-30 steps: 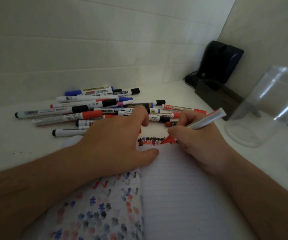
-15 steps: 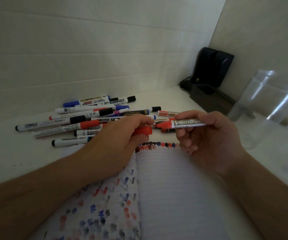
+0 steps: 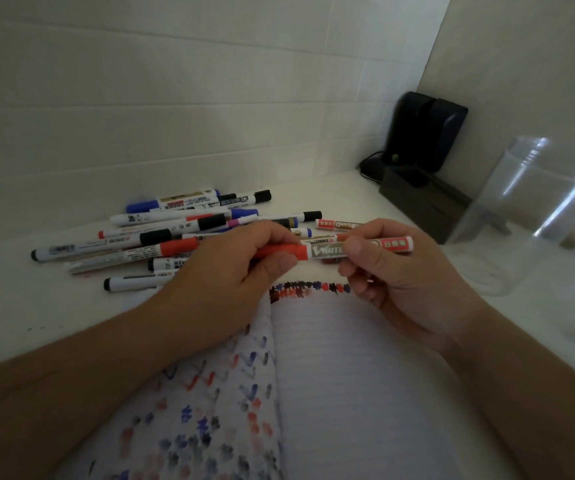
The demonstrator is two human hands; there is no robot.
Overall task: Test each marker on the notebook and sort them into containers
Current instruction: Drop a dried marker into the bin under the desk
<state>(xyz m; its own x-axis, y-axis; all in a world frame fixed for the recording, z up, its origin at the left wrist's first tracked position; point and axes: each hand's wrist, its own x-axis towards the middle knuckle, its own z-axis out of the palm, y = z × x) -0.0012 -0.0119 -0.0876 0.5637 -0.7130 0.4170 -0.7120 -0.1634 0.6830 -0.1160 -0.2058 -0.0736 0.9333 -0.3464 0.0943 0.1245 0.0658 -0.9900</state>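
Note:
A red whiteboard marker [image 3: 327, 250] lies level above the top of the open notebook [image 3: 348, 375]. My left hand [image 3: 223, 271] grips its red cap [image 3: 282, 251], which sits on the marker's left end. My right hand [image 3: 393, 271] pinches the white barrel. A row of red, blue and black test marks [image 3: 308, 289] runs along the top of the right page; the left page is covered in similar marks. A pile of several markers [image 3: 175, 233] lies on the white table behind my left hand.
Two clear plastic containers [image 3: 535, 209] stand at the right, one nearer at the frame's edge. A black box [image 3: 421, 202] and a dark device [image 3: 424, 133] sit in the back corner. Tiled walls close off the back and right.
My right hand stopped writing on the page and lifted the red marker level. My left hand brought the red cap onto its tip.

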